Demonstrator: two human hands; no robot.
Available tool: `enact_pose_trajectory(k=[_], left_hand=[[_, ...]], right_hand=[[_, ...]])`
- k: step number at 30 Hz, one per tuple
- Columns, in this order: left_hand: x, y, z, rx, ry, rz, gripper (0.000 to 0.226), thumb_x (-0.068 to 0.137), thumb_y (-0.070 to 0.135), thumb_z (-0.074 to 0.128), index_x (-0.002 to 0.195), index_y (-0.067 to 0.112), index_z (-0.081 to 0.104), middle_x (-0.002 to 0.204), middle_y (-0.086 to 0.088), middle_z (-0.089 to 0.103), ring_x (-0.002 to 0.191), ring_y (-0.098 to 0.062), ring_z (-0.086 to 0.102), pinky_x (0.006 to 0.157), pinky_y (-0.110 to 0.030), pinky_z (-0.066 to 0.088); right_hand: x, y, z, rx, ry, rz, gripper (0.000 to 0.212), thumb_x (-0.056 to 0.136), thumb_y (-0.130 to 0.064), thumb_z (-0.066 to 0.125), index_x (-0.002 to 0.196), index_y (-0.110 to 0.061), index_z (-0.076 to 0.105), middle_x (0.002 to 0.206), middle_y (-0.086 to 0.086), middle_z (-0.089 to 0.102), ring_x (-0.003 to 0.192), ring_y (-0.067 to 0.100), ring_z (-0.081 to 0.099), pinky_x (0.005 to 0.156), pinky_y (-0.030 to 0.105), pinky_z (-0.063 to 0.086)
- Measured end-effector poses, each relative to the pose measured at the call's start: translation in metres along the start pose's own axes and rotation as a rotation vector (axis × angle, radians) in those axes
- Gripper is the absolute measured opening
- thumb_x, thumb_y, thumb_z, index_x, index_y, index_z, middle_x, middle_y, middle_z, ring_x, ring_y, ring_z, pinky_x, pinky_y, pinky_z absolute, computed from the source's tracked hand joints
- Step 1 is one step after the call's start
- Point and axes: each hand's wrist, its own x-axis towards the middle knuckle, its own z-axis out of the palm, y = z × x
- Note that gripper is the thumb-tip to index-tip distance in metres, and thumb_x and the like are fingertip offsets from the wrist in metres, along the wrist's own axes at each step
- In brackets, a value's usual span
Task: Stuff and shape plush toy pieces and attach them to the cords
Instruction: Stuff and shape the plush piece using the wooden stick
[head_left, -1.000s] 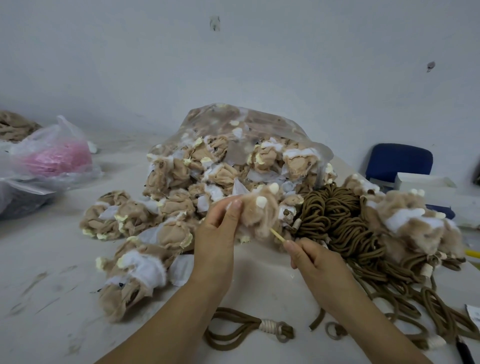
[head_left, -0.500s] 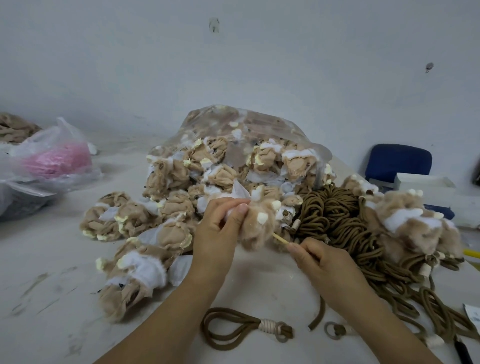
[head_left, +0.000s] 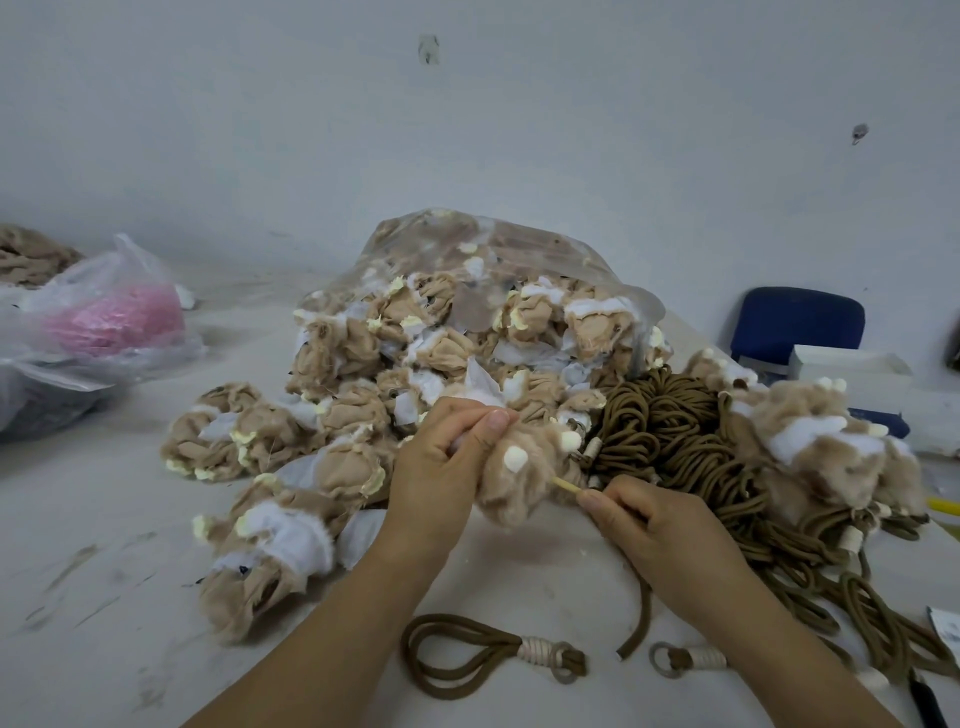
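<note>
Tan plush piece (head_left: 524, 488), gripped by the left hand (head_left: 441, 483) just above the desk (head_left: 104, 519) beside the cord pile (head_left: 670, 431), takes a thin stick (head_left: 565, 486) pinched in the right hand (head_left: 644, 525); short, gentle pushes along the shell should shape it without piercing the fabric.

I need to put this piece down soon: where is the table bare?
Bare table front-left, between the pink-filled bag and the loose plush pieces. A smaller patch lies between left hand and right hand, beyond the looped cord. The cord pile crowds the right.
</note>
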Motion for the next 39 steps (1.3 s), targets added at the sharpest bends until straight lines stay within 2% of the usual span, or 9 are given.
enact_pose_trajectory(k=[8, 12, 17, 20, 24, 27, 31, 35, 39], left_hand=[[0.000, 0.001, 0.000, -0.024, -0.010, -0.023, 0.014, 0.080, 0.035, 0.066, 0.080, 0.031, 0.079, 0.092, 0.009, 0.069, 0.096, -0.012, 0.066, 0.092, -0.037, 0.052], [0.000, -0.002, 0.000, -0.018, -0.028, -0.026, 0.011, 0.085, 0.023, 0.067, 0.082, 0.025, 0.077, 0.089, 0.012, 0.069, 0.091, -0.007, 0.066, 0.087, -0.028, 0.052], [-0.001, -0.002, 0.000, 0.028, -0.098, -0.009, 0.018, 0.079, 0.038, 0.064, 0.082, 0.027, 0.078, 0.087, 0.013, 0.066, 0.088, -0.001, 0.064, 0.082, -0.015, 0.049], [-0.003, -0.001, 0.001, 0.146, -0.162, 0.045, 0.017, 0.082, 0.040, 0.062, 0.081, 0.030, 0.076, 0.087, 0.011, 0.065, 0.084, 0.002, 0.061, 0.078, -0.012, 0.045], [-0.005, 0.000, 0.004, 0.189, -0.130, 0.107, 0.013, 0.095, 0.038, 0.058, 0.086, 0.037, 0.067, 0.088, 0.017, 0.066, 0.082, 0.003, 0.060, 0.074, -0.011, 0.046], [-0.008, 0.001, 0.008, -0.022, -0.087, -0.025, 0.017, 0.092, 0.047, 0.048, 0.089, 0.041, 0.063, 0.086, 0.012, 0.068, 0.083, -0.002, 0.065, 0.074, -0.020, 0.054], [-0.006, 0.000, 0.005, -0.228, -0.106, -0.216, 0.047, 0.092, 0.055, 0.048, 0.101, 0.018, 0.074, 0.106, -0.012, 0.074, 0.106, -0.029, 0.068, 0.097, -0.048, 0.051], [-0.006, 0.000, 0.004, -0.177, -0.153, -0.263, 0.053, 0.088, 0.061, 0.053, 0.100, 0.015, 0.076, 0.105, -0.014, 0.074, 0.104, -0.028, 0.070, 0.097, -0.048, 0.053], [-0.007, 0.000, 0.005, -0.108, -0.128, -0.262, 0.060, 0.080, 0.058, 0.057, 0.104, 0.005, 0.071, 0.102, -0.016, 0.074, 0.102, -0.032, 0.069, 0.098, -0.055, 0.051]], right_hand=[[-0.001, -0.001, 0.003, 0.023, 0.011, 0.008, 0.051, 0.073, -0.075, 0.030, 0.062, -0.029, 0.050, 0.065, -0.003, 0.057, 0.055, 0.011, 0.050, 0.051, 0.029, 0.038], [0.000, 0.000, 0.006, 0.026, 0.019, 0.024, 0.048, 0.074, -0.076, 0.032, 0.061, -0.033, 0.050, 0.062, -0.009, 0.056, 0.054, 0.006, 0.050, 0.051, 0.026, 0.037], [0.000, 0.002, 0.005, -0.036, 0.031, -0.029, 0.056, 0.073, -0.077, 0.029, 0.063, -0.026, 0.050, 0.062, -0.001, 0.056, 0.058, 0.011, 0.052, 0.053, 0.029, 0.040], [-0.001, 0.000, 0.005, -0.075, 0.014, -0.062, 0.055, 0.074, -0.077, 0.026, 0.064, -0.027, 0.049, 0.061, -0.004, 0.054, 0.061, 0.010, 0.052, 0.052, 0.023, 0.035], [-0.002, -0.007, 0.016, 0.116, 0.023, 0.017, 0.042, 0.083, -0.061, 0.044, 0.062, -0.026, 0.052, 0.057, -0.010, 0.056, 0.052, 0.004, 0.050, 0.049, 0.018, 0.035], [-0.001, -0.013, 0.023, 0.291, 0.044, 0.050, 0.034, 0.085, -0.051, 0.051, 0.064, -0.024, 0.055, 0.064, -0.010, 0.059, 0.054, 0.000, 0.050, 0.050, 0.014, 0.036], [-0.001, -0.012, 0.020, 0.311, 0.091, 0.040, 0.037, 0.079, -0.054, 0.049, 0.068, -0.021, 0.060, 0.067, -0.013, 0.062, 0.060, -0.001, 0.054, 0.053, 0.011, 0.038], [-0.001, -0.009, 0.020, 0.276, 0.110, 0.016, 0.042, 0.077, -0.058, 0.046, 0.062, -0.019, 0.052, 0.054, -0.013, 0.052, 0.051, 0.001, 0.047, 0.048, 0.013, 0.034], [0.000, -0.001, 0.014, 0.165, 0.124, 0.020, 0.047, 0.073, -0.069, 0.040, 0.064, -0.026, 0.055, 0.062, -0.003, 0.059, 0.053, 0.008, 0.052, 0.050, 0.024, 0.040]])
